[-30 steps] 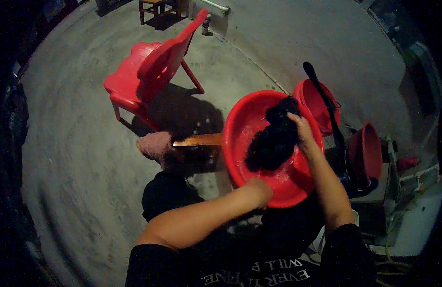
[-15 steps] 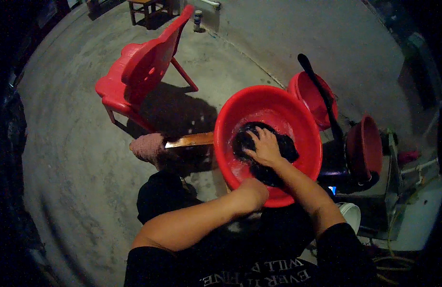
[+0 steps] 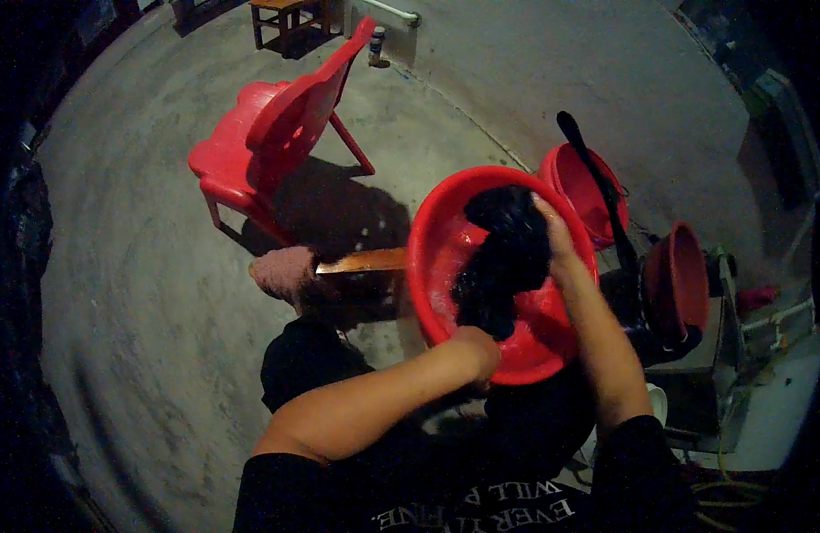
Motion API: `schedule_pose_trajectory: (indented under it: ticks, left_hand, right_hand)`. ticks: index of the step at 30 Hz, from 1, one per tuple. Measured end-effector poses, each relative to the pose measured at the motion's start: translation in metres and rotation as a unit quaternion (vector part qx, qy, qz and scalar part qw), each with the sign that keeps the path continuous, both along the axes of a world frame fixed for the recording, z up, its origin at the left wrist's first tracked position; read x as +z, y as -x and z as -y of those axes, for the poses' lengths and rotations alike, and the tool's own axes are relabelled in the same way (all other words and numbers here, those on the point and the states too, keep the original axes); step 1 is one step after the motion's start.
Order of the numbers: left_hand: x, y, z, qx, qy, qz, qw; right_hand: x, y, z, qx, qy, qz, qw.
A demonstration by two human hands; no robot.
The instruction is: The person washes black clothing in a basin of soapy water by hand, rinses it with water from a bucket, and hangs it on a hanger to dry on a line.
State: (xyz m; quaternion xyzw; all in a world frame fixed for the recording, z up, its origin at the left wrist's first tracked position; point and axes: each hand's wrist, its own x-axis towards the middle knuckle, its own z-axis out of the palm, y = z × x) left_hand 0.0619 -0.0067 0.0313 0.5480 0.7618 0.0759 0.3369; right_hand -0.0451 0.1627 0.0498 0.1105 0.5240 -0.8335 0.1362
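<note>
A wet black cloth (image 3: 503, 253), bunched up, lies across a large red plastic basin (image 3: 421, 266) with some suds on its bottom. My right hand (image 3: 554, 231) is closed around the cloth's far right end, lifting it against the basin's inner right wall, its fingers mostly behind the cloth. Curled at the near rim, my left hand (image 3: 477, 352) meets the near end of the cloth; its fingers are largely hidden.
A red plastic chair (image 3: 290, 124) stands at the left. Under the basin's left side sticks out a wooden board (image 3: 366, 260), beside a foot in a pinkish slipper (image 3: 284, 272). Two more basins, a red one (image 3: 597, 209) and a dull red one (image 3: 675, 280), sit at the right, with a long black handle (image 3: 597, 169).
My right hand has gone from lying spread on the cloth to gripping its far right end, pulling the cloth up and right. My left hand stays at the near rim.
</note>
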Motion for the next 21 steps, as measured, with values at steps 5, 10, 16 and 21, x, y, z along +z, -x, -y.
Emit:
schedule_pose_trajectory:
  ticks: [5,10,16,21]
  left_hand:
    - [0.002,-0.002,-0.012,0.009,0.083,0.007,0.996]
    - [0.0,-0.001,-0.014,-0.012,0.092,0.015,0.996]
    - [0.001,-0.005,-0.009,-0.011,0.073,-0.018,0.997]
    - [0.006,-0.001,-0.007,-0.012,0.041,-0.013,0.999]
  right_hand:
    - [0.016,-0.027,-0.09,0.259,-0.35,0.032,0.9]
    - [-0.043,-0.04,-0.057,0.245,-0.696,-0.141,0.66]
    - [-0.082,-0.035,0.025,0.187,-0.801,-0.176,0.542]
    - [-0.111,-0.011,0.012,0.008,-0.758,-0.025,0.651]
